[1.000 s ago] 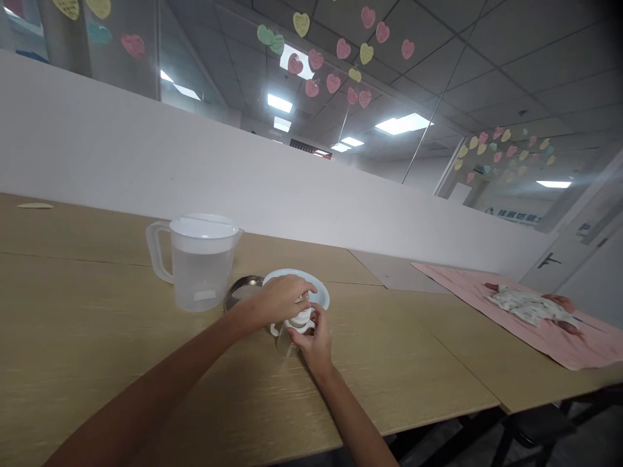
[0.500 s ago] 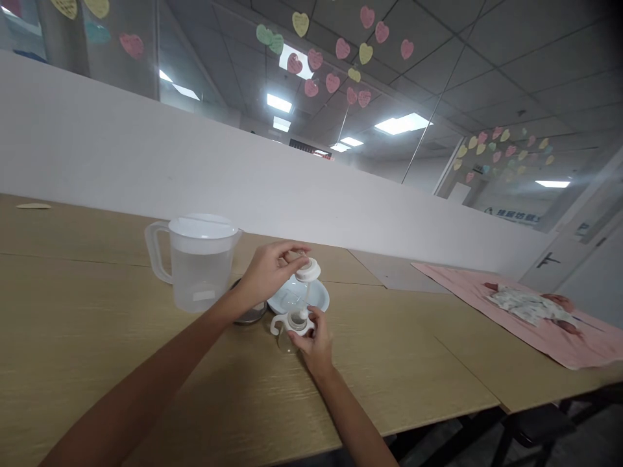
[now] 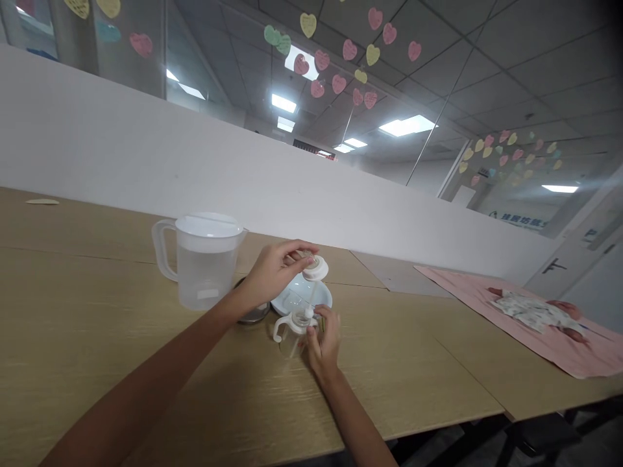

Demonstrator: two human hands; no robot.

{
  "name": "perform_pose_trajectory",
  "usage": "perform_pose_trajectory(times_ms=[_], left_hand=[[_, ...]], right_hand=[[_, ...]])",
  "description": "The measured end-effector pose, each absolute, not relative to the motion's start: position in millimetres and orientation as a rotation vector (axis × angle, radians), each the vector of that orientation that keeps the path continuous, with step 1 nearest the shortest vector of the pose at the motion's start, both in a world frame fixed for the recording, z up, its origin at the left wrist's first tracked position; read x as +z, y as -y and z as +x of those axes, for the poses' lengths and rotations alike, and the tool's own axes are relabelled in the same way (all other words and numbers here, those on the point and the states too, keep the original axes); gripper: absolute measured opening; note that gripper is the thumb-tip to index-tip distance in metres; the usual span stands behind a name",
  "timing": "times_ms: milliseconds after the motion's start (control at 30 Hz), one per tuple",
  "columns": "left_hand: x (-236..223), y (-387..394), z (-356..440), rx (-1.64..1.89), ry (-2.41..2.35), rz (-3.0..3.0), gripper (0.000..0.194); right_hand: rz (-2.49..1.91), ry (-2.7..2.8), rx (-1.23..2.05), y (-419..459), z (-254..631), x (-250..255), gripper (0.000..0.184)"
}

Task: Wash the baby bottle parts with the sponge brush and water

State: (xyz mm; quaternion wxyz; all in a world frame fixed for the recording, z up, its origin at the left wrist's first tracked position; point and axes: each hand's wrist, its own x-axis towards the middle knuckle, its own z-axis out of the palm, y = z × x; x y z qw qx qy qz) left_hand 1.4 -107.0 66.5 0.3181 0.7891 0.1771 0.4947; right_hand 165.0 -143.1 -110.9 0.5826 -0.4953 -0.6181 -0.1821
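Note:
My left hand [image 3: 277, 267] pinches the white bottle top [image 3: 316, 268] of a baby bottle, tilted above the bottle. A thin straw [image 3: 313, 292] hangs from the top, with a white weighted end [image 3: 309, 312] at the bottle's mouth. The clear baby bottle [image 3: 292, 340] with white side handles stands upright on the table. My right hand [image 3: 325, 336] is closed around its right side, fingertips close to the straw's end; the right handle is mostly hidden. Just behind the bottle lies a pale blue bowl [image 3: 325, 299], partly covered by my left hand and the bottle top.
A lidded clear pitcher [image 3: 207, 269] of liquid stands left of my hands. A dark round dish [image 3: 256, 316] sits partly under my left wrist. To the right, a doll in patterned clothes [image 3: 533, 310] lies on a pink cloth [image 3: 457, 292]. A white wall [image 3: 292, 194] borders the table.
The whole view has shifted slightly. My right hand's fingers have moved a little around the bottle's right side, and the straw's weighted end stays at its mouth.

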Motion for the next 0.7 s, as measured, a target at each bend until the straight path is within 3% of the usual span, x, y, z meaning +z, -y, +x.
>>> perform_pose_trajectory(times_ms=[133, 333, 700], left_hand=[[61, 112, 7, 1.224, -0.466, 2.24, 0.021], [56, 121, 12, 1.103, -0.403, 2.424, 0.022], [67, 108, -2, 1.461, -0.507, 2.208, 0.02]], right_hand=[[-1.042, 1.543, -0.57, 149, 163, -106, 0.032], [-1.095, 1.594, -0.643, 146, 166, -107, 0.047], [-1.185, 1.415, -0.423, 142, 174, -109, 0.056]])
